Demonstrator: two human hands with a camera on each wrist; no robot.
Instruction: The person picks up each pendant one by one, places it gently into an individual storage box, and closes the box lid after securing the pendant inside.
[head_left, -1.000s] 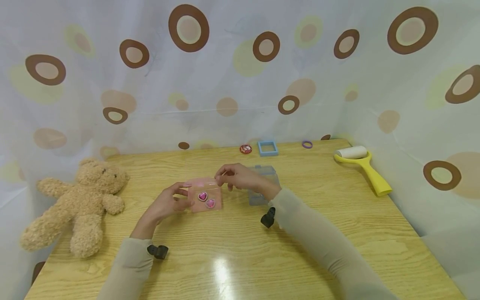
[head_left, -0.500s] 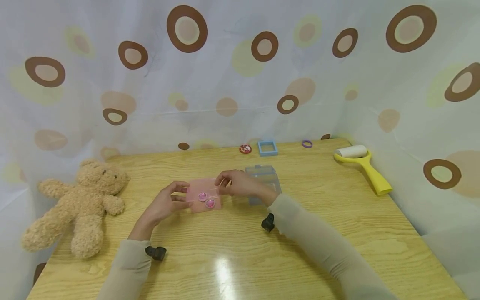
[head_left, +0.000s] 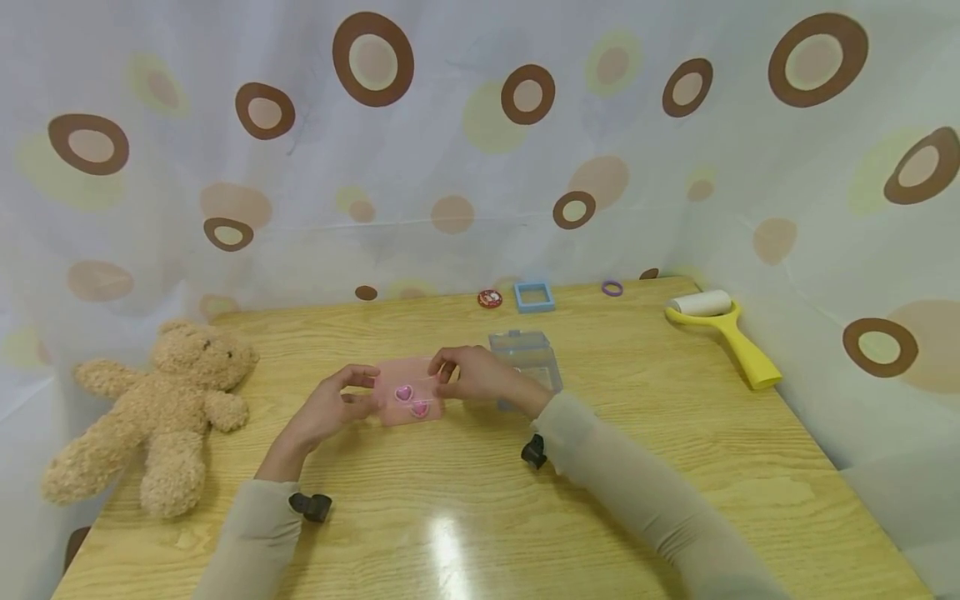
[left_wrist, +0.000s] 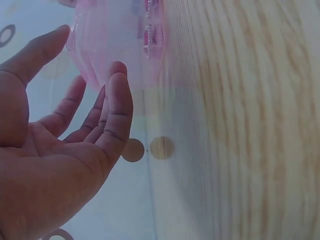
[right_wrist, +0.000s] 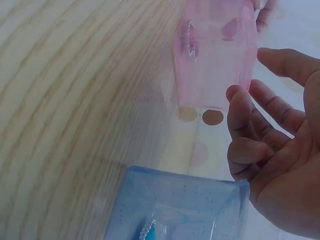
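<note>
A see-through pink plastic box (head_left: 392,410) lies on the table with two pink heart-shaped gems (head_left: 404,393) showing inside. My left hand (head_left: 324,408) holds its left end, fingers loosely bent about the corner. At the opposite end, my right hand (head_left: 480,375) has thumb and fingers on the box's right edge. In the left wrist view, fingertips meet the end of the pink box (left_wrist: 120,47). Beside the right forearm stands a clear bluish box (head_left: 551,367), partly hidden. A blue gem with a beaded rim (right_wrist: 149,231) shows inside it in the right wrist view.
A tan teddy bear (head_left: 168,400) lies at the left. Along the back are a red round badge (head_left: 490,298), a light-blue square frame (head_left: 534,307) and a purple ring (head_left: 612,288). A lint roller with a yellow handle (head_left: 738,342) lies at the right, beside the curtain.
My right hand has moved slightly down along the pink box's right edge, its fingers closer to the box. The bluish box is less covered. The left hand has barely moved.
</note>
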